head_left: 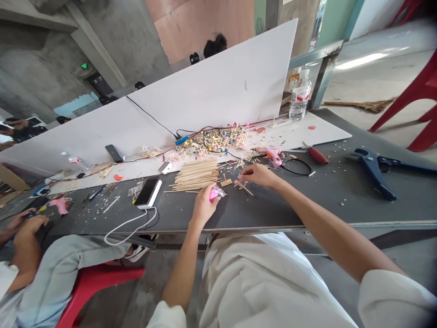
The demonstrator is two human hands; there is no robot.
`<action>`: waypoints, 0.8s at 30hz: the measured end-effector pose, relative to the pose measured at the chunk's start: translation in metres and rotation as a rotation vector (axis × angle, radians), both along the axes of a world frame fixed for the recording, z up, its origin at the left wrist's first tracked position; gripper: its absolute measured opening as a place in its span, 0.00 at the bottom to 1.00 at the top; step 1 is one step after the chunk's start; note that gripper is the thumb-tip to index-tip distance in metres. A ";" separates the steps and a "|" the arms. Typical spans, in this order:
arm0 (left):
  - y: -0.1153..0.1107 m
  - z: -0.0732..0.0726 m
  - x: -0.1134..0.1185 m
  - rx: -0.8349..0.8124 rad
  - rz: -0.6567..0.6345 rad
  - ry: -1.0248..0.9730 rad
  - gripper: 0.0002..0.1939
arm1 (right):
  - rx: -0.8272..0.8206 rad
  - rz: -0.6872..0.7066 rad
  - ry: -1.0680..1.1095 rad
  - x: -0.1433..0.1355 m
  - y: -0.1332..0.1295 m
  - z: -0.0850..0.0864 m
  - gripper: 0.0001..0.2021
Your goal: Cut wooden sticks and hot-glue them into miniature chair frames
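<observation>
My left hand (pixel 204 203) is closed around a small clear bag with pink contents (pixel 215 193), low over the table's front part. To its right, my right hand (pixel 254 175) has its fingers pinched at some thin sticks with pink bits (pixel 245 187); whether it grips one is too small to tell. A row of wooden sticks (pixel 198 175) lies behind my left hand. Between the hands sits a small wooden piece (pixel 225 182). A pile of short sticks with coloured balls (pixel 215 139) rests against the white partition.
A pink glue gun (pixel 273 155), a red-handled tool (pixel 318 155) and a blue cutter (pixel 372 171) lie to the right. A phone (pixel 147 192) with a white cable is left. Bottle (pixel 300 98) stands behind. Another person's hands (pixel 29 225) are far left.
</observation>
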State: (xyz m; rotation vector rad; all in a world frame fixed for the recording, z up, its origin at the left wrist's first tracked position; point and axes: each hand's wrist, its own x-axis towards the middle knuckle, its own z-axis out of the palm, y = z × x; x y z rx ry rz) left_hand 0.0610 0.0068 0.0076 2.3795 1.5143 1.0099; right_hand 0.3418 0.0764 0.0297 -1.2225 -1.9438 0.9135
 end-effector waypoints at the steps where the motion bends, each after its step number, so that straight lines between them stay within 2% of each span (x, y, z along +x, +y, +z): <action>1: 0.000 0.001 0.000 0.000 0.003 -0.019 0.26 | 0.005 -0.004 0.000 0.000 0.000 0.000 0.19; 3: 0.001 0.007 0.003 0.029 0.013 -0.061 0.27 | 0.012 -0.013 0.009 0.000 -0.001 0.001 0.22; 5: 0.004 0.019 0.009 0.100 0.012 -0.101 0.27 | 0.022 -0.019 0.019 0.000 -0.001 0.001 0.24; 9: 0.020 0.051 0.033 0.258 -0.099 -0.190 0.21 | 0.070 -0.091 0.106 -0.001 -0.001 0.002 0.25; 11: 0.033 0.059 0.049 0.272 -0.170 -0.262 0.20 | 0.112 -0.139 0.224 -0.001 -0.002 0.004 0.24; 14: 0.049 0.054 0.068 0.158 -0.258 -0.357 0.23 | 0.120 -0.120 0.444 0.000 -0.004 0.010 0.21; 17: 0.055 0.038 0.076 0.178 -0.226 -0.405 0.21 | 0.084 -0.042 0.591 -0.001 -0.007 0.014 0.20; 20: 0.052 0.027 0.074 0.218 -0.230 -0.364 0.21 | 0.070 0.026 0.626 -0.004 -0.011 0.015 0.18; 24: 0.047 0.024 0.071 0.246 -0.244 -0.311 0.20 | 0.042 0.076 0.604 -0.008 -0.013 0.014 0.17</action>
